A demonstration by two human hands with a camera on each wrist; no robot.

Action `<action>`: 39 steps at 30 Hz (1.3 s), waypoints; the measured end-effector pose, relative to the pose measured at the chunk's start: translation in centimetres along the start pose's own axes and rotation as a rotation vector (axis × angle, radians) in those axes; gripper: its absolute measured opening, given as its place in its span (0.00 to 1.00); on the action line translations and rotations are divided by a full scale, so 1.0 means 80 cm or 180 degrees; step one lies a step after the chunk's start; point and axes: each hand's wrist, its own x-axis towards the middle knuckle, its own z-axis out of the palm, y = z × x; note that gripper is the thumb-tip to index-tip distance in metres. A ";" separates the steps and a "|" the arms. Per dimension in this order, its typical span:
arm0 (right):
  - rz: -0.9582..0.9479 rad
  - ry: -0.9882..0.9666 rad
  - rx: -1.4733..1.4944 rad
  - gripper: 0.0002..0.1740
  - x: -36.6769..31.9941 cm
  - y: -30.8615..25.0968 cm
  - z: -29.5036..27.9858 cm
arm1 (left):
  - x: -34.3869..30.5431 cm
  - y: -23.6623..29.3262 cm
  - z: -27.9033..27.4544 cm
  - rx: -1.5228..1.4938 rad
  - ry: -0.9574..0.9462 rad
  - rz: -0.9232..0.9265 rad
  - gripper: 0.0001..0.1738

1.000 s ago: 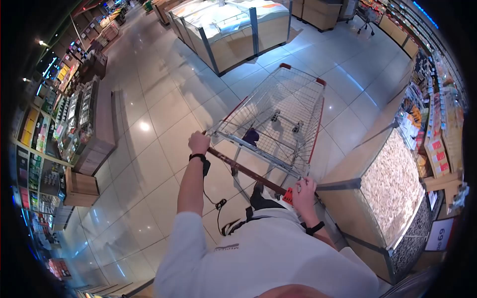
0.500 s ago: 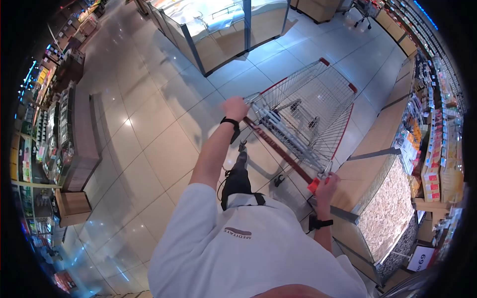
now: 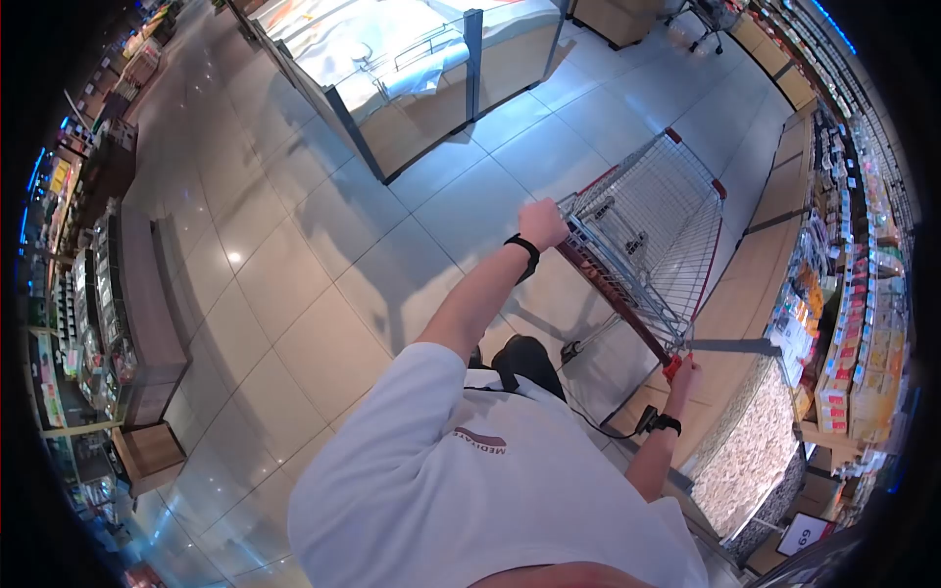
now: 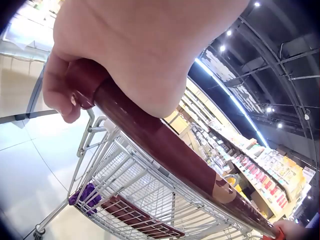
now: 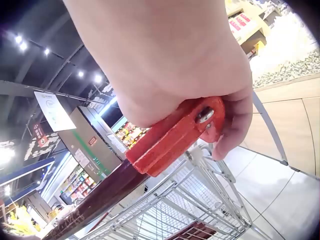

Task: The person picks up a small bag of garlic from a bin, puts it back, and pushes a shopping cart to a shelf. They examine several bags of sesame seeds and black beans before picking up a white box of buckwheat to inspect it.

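Note:
A wire shopping cart (image 3: 655, 235) stands ahead in the head view, its dark red handlebar (image 3: 619, 306) across my front. My left hand (image 3: 542, 224) grips the handlebar's left end; in the left wrist view its fingers (image 4: 59, 90) curl round the bar. At the other end, my right hand (image 3: 684, 377) holds the bright red coin lock (image 5: 175, 135), fingers wrapped over its end in the right wrist view. A purple item (image 4: 86, 198) shows low at the cart frame in the left wrist view. The visible part of the basket shows bare wire mesh.
Close on the right stands a wooden bin (image 3: 676, 461) heaped with pale seeds, with packed shelves (image 3: 853, 333) beyond. A large display bin (image 3: 421, 118) stands ahead left. Shelving and a low counter (image 3: 147, 314) line the left. Another cart (image 3: 708, 20) is far ahead.
The cart and both hands have shifted to the right in the head view, and the cart appears closer to the right-hand bins. Both hands keep their hold on the handlebar ends.

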 end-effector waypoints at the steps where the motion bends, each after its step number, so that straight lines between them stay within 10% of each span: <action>1: -0.0014 0.0000 0.0002 0.26 0.015 -0.008 0.006 | 0.011 0.008 -0.004 -0.0066 0.0009 0.0057 0.16; 8: 0.0067 0.0233 0.0330 0.20 0.080 -0.074 0.045 | 0.127 0.029 0.009 -0.0140 -0.0445 0.0305 0.17; 9: 0.0250 0.0188 0.0419 0.19 0.091 -0.088 0.044 | 0.191 -0.017 0.103 0.0224 -0.0579 0.0859 0.18; 11: 0.0385 0.0146 0.1255 0.17 0.073 -0.150 0.035 | 0.155 0.060 -0.029 -0.0193 -0.0817 0.0660 0.23; 13: 0.0010 0.0586 0.0941 0.13 0.146 -0.085 0.084 | 0.210 0.043 0.038 -0.0260 -0.0352 0.0504 0.18; 14: 0.0584 0.0303 0.0373 0.19 0.115 -0.177 0.042 | 0.240 0.030 0.047 0.0355 -0.0639 0.1108 0.27; 15: 0.0137 0.0486 0.0909 0.19 0.161 -0.110 0.088 | 0.259 0.049 0.049 0.0054 -0.0632 0.0365 0.33; 17: 0.0580 0.0697 -0.0129 0.23 0.131 -0.212 0.048 | 0.300 0.037 0.065 0.0576 -0.0580 0.0686 0.31; 39: 0.1130 0.0729 0.0221 0.22 0.275 -0.306 0.090 | 0.464 0.172 0.078 0.1102 -0.0697 0.0793 0.29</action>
